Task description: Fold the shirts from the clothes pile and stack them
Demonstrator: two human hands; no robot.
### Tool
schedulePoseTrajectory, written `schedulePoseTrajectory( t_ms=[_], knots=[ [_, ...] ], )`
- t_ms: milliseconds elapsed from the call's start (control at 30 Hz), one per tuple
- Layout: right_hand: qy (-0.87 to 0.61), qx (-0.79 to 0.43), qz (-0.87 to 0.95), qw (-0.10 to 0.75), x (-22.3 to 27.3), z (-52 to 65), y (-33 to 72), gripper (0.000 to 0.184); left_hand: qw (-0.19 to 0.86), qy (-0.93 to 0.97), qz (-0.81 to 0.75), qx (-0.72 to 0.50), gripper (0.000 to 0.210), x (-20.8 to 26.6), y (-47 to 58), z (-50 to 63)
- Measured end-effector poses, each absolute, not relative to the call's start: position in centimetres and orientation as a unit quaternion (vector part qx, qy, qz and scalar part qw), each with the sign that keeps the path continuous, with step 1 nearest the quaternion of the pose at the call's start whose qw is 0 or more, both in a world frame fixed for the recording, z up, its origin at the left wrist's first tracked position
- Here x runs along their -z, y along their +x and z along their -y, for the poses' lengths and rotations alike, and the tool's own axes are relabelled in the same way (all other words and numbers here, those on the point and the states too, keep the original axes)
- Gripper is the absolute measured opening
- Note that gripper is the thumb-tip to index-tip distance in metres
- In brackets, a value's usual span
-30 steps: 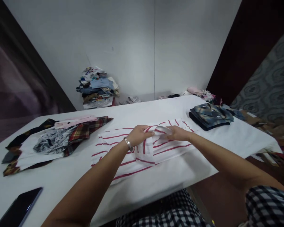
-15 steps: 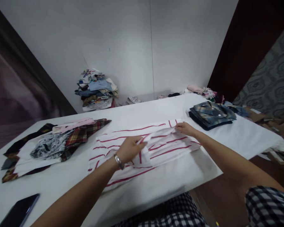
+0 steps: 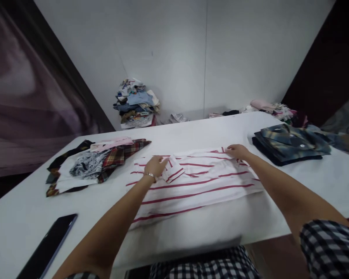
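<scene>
A white shirt with red stripes lies spread on the white table, partly folded, with creases across it. My left hand, with a silver bracelet at the wrist, is closed on a striped flap of the shirt towards its left side. At the far right edge of the shirt, my right hand pinches the cloth between thumb and fingers. The palms of both hands are turned away, so some of the gripped cloth is hidden.
Left of the shirt is a loose heap of clothes; a phone lies in front of it. Folded dark shirts are stacked on the right. A tall clothes pile and more garments sit along the wall behind the table.
My left hand has moved away from me, laying the lifted flap down across the shirt. My right hand stays at the far right edge. The camera view has turned left.
</scene>
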State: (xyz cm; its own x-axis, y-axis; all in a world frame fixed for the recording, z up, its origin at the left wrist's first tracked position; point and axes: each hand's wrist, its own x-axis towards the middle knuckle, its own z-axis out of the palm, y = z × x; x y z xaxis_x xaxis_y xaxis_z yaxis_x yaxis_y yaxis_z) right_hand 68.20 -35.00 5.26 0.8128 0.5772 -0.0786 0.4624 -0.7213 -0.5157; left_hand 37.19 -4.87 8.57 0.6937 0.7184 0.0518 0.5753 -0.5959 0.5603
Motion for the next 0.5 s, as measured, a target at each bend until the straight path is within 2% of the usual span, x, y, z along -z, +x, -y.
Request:
schedulePoseTrajectory(
  t_ms=[100, 200, 300, 500],
  knots=[
    [-0.879, -0.167, 0.291, 0.338, -4.0, 36.9, 69.0, 0.058, 0.171, 0.941, -0.267, -0.116, 0.044, -7.4, 35.6, 8.6],
    [-0.849, -0.193, 0.292, 0.395, -3.2, 38.2, 69.5, 0.063, 0.174, 0.954, -0.223, -0.097, 0.039, -6.1, 34.7, 10.5],
    [-0.838, -0.208, 0.296, 0.408, -3.1, 38.7, 69.4, 0.056, 0.234, 0.939, -0.232, -0.099, 0.020, -5.3, 34.6, 10.1],
    [-0.836, -0.216, 0.260, 0.433, -3.9, 38.6, 68.9, 0.035, 0.432, 0.821, -0.337, -0.163, 0.015, -6.3, 34.7, 7.6]
  ],
)
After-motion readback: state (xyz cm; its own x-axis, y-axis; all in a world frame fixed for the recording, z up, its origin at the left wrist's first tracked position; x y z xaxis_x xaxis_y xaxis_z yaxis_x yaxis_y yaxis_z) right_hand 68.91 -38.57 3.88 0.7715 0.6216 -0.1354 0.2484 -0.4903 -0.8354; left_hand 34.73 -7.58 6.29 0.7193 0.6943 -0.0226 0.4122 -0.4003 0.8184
